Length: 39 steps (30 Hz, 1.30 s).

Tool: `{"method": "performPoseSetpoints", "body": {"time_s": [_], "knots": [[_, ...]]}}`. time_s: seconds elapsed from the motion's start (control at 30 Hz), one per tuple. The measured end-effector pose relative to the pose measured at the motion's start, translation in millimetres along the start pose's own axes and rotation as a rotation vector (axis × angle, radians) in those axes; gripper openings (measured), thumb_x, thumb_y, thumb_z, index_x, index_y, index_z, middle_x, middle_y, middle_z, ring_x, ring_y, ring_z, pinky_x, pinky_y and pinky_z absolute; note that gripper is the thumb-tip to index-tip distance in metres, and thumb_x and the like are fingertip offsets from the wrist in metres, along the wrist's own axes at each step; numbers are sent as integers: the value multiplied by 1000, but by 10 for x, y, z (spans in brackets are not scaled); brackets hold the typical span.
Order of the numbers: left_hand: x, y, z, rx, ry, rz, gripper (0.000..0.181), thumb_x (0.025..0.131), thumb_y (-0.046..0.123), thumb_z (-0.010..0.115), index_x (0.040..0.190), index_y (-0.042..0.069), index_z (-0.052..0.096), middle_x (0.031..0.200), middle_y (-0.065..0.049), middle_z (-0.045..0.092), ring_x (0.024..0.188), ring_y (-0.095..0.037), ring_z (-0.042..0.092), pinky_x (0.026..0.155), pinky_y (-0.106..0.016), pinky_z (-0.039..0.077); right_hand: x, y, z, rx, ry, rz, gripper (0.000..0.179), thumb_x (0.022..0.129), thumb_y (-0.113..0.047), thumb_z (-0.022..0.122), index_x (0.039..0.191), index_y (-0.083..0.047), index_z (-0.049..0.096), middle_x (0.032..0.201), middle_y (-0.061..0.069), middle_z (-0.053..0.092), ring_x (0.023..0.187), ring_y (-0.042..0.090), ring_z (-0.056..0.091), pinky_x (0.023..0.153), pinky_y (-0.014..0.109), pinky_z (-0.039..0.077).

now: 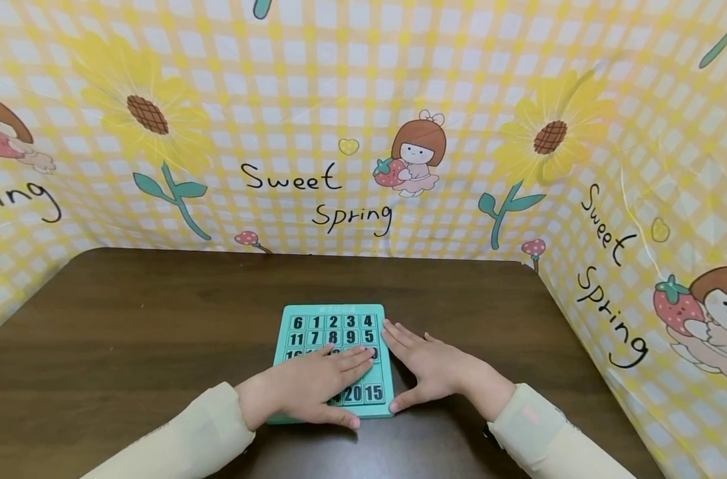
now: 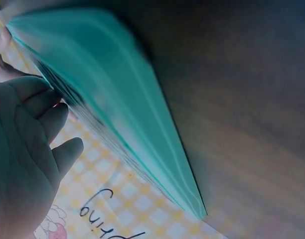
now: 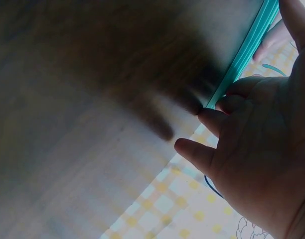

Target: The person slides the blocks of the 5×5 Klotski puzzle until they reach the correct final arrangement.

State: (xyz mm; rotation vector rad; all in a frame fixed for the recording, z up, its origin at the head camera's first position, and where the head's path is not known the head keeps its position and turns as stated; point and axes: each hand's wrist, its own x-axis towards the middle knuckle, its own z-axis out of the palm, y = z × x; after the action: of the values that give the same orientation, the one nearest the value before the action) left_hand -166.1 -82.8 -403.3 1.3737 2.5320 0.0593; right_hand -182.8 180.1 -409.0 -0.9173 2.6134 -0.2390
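A teal number slide puzzle (image 1: 334,309) lies flat on the table, its tiles bearing black numbers. The top rows read 6, 1, 2, 3, 4 and 11, 7, 8, 9, 5. My left hand (image 1: 315,386) lies across the lower tiles, fingers straight, their tips touching tiles near the right side; it hides several numbers. Below those fingertips a bare teal patch shows. Against the board's right edge rests my right hand (image 1: 437,366), thumb at the lower corner and straight fingers higher up. The right wrist view shows those fingers (image 3: 192,152) extended along the teal edge.
The dark brown wooden table (image 1: 159,332) extends around the puzzle. A yellow checked cloth (image 1: 315,86) printed with flowers and "Sweet Spring" hangs behind the table and along its sides.
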Motion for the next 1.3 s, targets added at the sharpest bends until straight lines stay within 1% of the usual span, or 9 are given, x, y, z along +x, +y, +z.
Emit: {"method": "performPoseSetpoints", "body": {"time_s": [0.13,0.27,0.4,0.6,0.73,0.83,1.0,1.07,1.3], "knots": [[19,-13,-5,-6,-13,-10,88,94,72,40,159,13,24,167,2,16,154,-15,18,121,-53,25,-6,1,23,1,-5,-1,118,78,-77,63,161,-13,7,169,0,-3,156,24,6,118,63,23],[-17,18,-8,6,-3,9,89,94,71,41,159,13,24,168,1,16,154,-17,18,120,-54,27,-6,10,31,5,6,-3,118,78,-76,63,161,-13,8,169,0,-1,156,24,7,117,64,24],[-101,107,-9,43,17,53,90,93,73,39,159,12,25,167,-1,18,154,-17,20,119,-54,29,-9,20,26,8,6,-1,119,78,-77,63,161,-13,8,169,1,-2,156,24,7,117,64,24],[-199,267,4,150,70,149,92,93,76,31,158,11,28,166,-3,23,152,-17,25,116,-52,35,-17,44,10,-6,11,12,119,77,-77,63,161,-13,8,169,0,-2,156,24,7,118,64,24],[-224,315,39,178,70,171,92,93,77,28,158,11,29,166,-2,22,152,-16,26,115,-51,36,-21,45,9,-5,14,8,118,78,-75,65,161,-13,8,169,0,-1,156,25,8,117,64,24],[-230,318,69,171,50,171,92,93,77,27,157,12,29,167,-1,22,152,-16,25,115,-51,36,-23,38,13,-3,9,7,119,78,-75,64,161,-13,7,169,1,-1,156,25,8,117,64,24],[-224,280,74,98,23,141,94,92,78,30,158,12,28,167,0,21,153,-16,24,117,-54,33,-13,35,18,-6,7,5,119,78,-76,64,161,-13,7,169,1,-2,156,25,7,117,64,24],[-216,256,65,74,19,124,95,91,79,31,158,12,28,167,1,20,153,-16,24,117,-55,32,-6,32,21,-8,8,-1,119,78,-76,64,161,-13,7,169,1,-2,156,25,7,117,64,24],[-149,133,62,49,29,82,94,91,77,37,158,12,28,167,1,20,153,-17,22,118,-56,30,12,24,26,-8,1,-8,119,78,-77,62,161,-14,5,169,0,-4,156,25,5,117,64,23]]}}
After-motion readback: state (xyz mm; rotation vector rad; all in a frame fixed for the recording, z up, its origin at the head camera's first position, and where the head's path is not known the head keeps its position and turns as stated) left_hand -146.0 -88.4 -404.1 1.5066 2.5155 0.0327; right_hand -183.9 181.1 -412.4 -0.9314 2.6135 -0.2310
